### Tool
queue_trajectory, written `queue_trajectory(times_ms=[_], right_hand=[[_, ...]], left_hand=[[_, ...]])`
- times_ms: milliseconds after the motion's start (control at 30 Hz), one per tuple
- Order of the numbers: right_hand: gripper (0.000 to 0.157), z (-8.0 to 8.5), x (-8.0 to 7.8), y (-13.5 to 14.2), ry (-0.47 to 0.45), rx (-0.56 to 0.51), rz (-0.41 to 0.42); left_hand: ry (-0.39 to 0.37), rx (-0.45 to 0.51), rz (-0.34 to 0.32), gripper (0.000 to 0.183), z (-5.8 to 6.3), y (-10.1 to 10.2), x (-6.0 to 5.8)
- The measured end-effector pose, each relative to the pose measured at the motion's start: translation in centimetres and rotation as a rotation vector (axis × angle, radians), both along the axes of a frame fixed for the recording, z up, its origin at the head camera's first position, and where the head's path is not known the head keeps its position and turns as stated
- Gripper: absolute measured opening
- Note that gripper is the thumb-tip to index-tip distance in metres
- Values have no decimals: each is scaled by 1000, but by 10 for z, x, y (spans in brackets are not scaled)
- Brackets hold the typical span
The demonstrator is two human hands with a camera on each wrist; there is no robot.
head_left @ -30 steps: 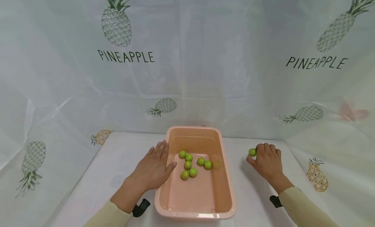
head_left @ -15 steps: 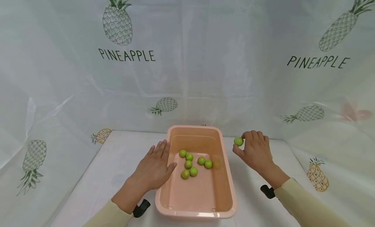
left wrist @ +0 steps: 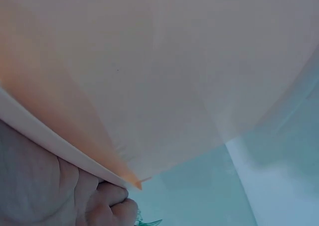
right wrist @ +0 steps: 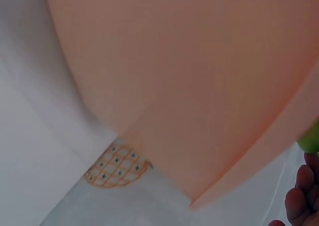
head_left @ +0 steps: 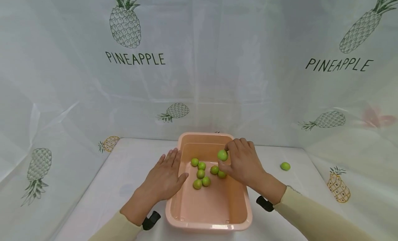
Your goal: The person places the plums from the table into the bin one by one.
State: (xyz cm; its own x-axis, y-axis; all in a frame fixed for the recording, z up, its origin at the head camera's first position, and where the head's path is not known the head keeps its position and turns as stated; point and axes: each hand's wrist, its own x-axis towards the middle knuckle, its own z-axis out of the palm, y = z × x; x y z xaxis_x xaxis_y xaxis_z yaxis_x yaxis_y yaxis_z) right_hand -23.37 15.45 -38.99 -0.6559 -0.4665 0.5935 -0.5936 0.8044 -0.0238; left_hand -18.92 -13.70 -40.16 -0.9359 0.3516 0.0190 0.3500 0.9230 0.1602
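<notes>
My right hand (head_left: 244,160) pinches a round green lime (head_left: 222,155) between thumb and fingers, over the right side of a pink plastic basin (head_left: 208,227). In the right wrist view the same lime (right wrist: 310,138) shows at the right edge, by my fingertips and close to the basin's rim. My left hand (head_left: 164,175) lies with straight fingers along the basin's left rim, palm against it in the left wrist view. Several limes (head_left: 200,173) sit on the basin floor towards its far half, one partly hidden behind my right thumb.
One more lime (head_left: 285,166) lies on the white table (head_left: 273,153) to the right of the basin. A pale plastic sheet (head_left: 211,68) printed with pineapples hangs behind the table and along its sides. Black straps (head_left: 151,220) are on both wrists.
My right hand has carried the lime from the right side of the table, up and left, to over the basin. The lime left on the table now shows. My left hand stays on the rim.
</notes>
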Motion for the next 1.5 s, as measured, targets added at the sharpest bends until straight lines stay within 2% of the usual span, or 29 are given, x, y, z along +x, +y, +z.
queue_trajectory(times_ms=[300,467,733,1000,1500], right_hand=[[32,-2,17,-32,-81,63,135],[31,-5,22,-43,-127,129,166],[42,-16,23,-51,-50,289,219],[36,-26,25,-50,-34,374,231],[36,-33,25,-46,-22,399,225]], left_hand=[[3,-8,17,82,-2,0,0],[10,-1,14,81,-2,1,0],[12,-3,15,82,-2,1,1],[20,13,10,83,-3,1,0],[-2,27,9,83,-2,1,1]])
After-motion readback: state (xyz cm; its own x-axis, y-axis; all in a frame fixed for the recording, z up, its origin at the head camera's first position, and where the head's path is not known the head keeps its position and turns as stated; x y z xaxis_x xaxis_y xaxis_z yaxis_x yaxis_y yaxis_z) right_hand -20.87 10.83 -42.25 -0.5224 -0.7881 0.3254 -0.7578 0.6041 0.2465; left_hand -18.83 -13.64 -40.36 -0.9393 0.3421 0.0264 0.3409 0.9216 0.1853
